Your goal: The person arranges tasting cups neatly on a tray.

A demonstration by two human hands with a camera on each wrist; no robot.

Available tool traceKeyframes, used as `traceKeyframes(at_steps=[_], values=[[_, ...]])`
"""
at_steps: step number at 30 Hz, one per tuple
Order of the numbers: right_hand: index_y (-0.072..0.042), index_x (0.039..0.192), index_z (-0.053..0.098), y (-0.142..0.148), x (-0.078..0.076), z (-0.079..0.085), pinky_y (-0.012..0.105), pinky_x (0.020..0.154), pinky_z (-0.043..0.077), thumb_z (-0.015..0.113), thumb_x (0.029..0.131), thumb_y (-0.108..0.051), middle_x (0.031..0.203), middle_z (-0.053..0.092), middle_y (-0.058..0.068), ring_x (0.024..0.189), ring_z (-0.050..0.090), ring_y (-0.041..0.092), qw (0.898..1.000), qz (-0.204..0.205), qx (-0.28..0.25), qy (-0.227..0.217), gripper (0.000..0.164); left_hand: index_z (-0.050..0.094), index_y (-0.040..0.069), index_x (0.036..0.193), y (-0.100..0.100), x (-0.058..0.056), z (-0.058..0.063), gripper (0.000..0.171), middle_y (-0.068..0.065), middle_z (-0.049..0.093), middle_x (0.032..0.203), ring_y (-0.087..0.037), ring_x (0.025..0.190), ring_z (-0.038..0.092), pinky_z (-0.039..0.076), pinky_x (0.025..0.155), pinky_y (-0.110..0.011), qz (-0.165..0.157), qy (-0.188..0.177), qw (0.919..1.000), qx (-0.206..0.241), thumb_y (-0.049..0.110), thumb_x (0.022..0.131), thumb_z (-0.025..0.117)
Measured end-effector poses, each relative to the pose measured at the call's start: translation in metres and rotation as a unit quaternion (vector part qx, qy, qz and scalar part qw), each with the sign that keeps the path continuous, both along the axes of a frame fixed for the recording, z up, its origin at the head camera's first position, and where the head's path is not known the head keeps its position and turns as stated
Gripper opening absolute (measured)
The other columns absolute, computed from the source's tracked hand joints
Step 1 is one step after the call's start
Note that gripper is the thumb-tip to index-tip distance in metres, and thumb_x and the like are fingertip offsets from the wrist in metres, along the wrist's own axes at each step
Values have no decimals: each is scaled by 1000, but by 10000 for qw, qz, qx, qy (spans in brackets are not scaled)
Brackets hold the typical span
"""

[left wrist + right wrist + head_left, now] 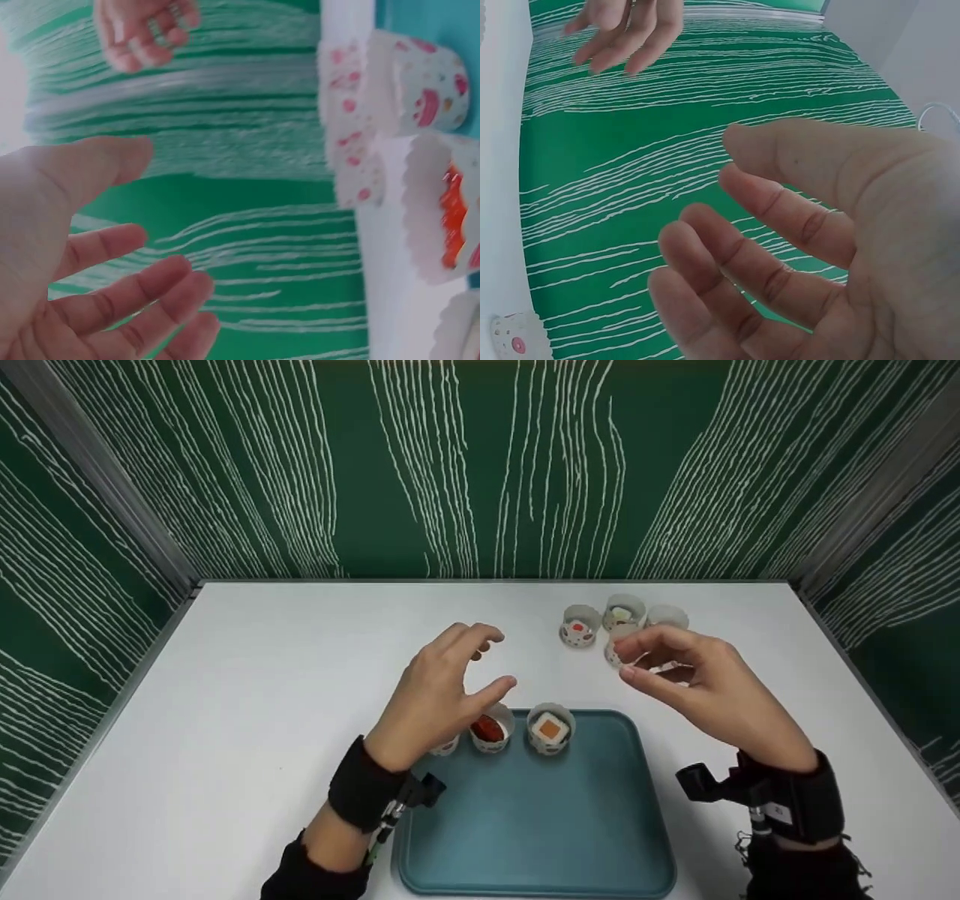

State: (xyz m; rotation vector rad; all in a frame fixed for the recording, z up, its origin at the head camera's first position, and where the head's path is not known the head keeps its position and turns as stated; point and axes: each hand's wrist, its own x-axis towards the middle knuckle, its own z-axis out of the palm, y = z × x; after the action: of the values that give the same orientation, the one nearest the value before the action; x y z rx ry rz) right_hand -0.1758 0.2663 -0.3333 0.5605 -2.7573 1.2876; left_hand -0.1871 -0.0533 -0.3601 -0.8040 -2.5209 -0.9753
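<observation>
Both hands hover with bent, parted fingers and nothing between them. In the head view my left hand [431,694] hangs over the tray's far left corner, partly covering the paper cups there. Below its thumb stands a cup [493,741] with a dark red piece inside; the left wrist view shows that red piece [453,217] up close. Beside it a cup [550,742] holds a white square piece with an orange top. Another cup [445,747] is mostly hidden by the hand. My right hand [701,682] is raised to the right, overlapping the rear cup group.
A blue-green tray [536,825] lies on the white table [247,720], the cups along its far edge. At the back right stand several more patterned cups [580,626], some holding small pieces. Green panels [480,472] with white wavy lines enclose the table's back and sides.
</observation>
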Motion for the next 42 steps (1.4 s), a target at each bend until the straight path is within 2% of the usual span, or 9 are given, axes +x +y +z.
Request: traceKeyframes(at_steps=[4, 10, 17, 24, 28, 31, 34, 37, 42], values=[[-16, 126, 73, -2, -4, -5, 17, 88, 56, 73, 104, -29, 123, 74, 2, 104, 71, 5, 9998, 124, 62, -152, 25, 70, 11, 134, -12, 8, 1, 41, -8, 72, 121, -25, 109, 71, 60, 93, -41, 206, 115, 9997, 6, 26, 97, 82], [-15, 128, 72, 3, -11, -12, 17, 89, 55, 73, 104, -28, 126, 73, 3, 106, 70, 5, 9996, 104, 101, -251, 27, 72, 11, 129, -21, 9, 7, 36, -7, 73, 119, -24, 106, 71, 60, 91, -42, 299, 226, 9993, 52, 23, 97, 82], [-18, 127, 72, 7, -19, -17, 17, 90, 54, 73, 104, -29, 126, 72, 1, 107, 69, 5, 9997, 41, 128, -205, 25, 74, 11, 126, -21, 10, 11, 32, -7, 72, 119, -24, 107, 71, 60, 90, -43, 310, 81, 9994, -164, 24, 97, 81], [-20, 131, 71, 9, -25, -25, 20, 90, 53, 73, 104, -33, 130, 71, -2, 110, 67, 1, 9994, -86, 225, -245, 29, 75, 11, 125, -24, 14, 13, 31, -8, 72, 118, -25, 105, 70, 60, 91, -43, 301, -1, 9995, -116, 22, 97, 81], [-18, 136, 67, 9, -29, -29, 21, 92, 53, 72, 105, -36, 137, 67, 2, 120, 68, 12, 9991, -100, 244, -345, 37, 75, 11, 125, -26, 14, 11, 31, -8, 72, 118, -24, 104, 70, 60, 90, -42, 300, 22, 9995, -111, 23, 97, 81], [-15, 142, 63, 5, -39, -29, 24, 97, 53, 71, 105, -37, 143, 61, 8, 128, 66, 26, 9987, -15, 284, -415, 44, 75, 11, 124, -25, 13, 10, 29, -7, 72, 117, -24, 103, 70, 60, 89, -41, 296, 38, 9995, -113, 23, 98, 81], [-12, 147, 58, -1, -54, -26, 38, 104, 56, 72, 105, -31, 146, 55, 16, 134, 62, 37, 9979, 71, 366, -531, 48, 76, 11, 122, -24, 13, 10, 28, -6, 72, 116, -25, 102, 69, 60, 89, -41, 247, 6, 9996, -111, 23, 98, 80], [-10, 149, 56, -9, -72, -25, 55, 103, 57, 76, 102, -24, 145, 51, 22, 135, 60, 44, 9962, 61, 579, -640, 53, 76, 11, 121, -23, 15, 11, 26, -6, 72, 115, -25, 103, 70, 60, 91, -40, 203, -33, 9997, -104, 23, 98, 80], [-8, 150, 53, -23, -102, -26, 55, 97, 55, 84, 94, -19, 143, 48, 29, 126, 56, 43, 9894, -71, 1320, -608, 65, 77, 10, 121, -24, 15, 11, 26, -7, 71, 113, -25, 103, 70, 61, 92, -40, 117, -34, 9999, -119, 22, 98, 80]])
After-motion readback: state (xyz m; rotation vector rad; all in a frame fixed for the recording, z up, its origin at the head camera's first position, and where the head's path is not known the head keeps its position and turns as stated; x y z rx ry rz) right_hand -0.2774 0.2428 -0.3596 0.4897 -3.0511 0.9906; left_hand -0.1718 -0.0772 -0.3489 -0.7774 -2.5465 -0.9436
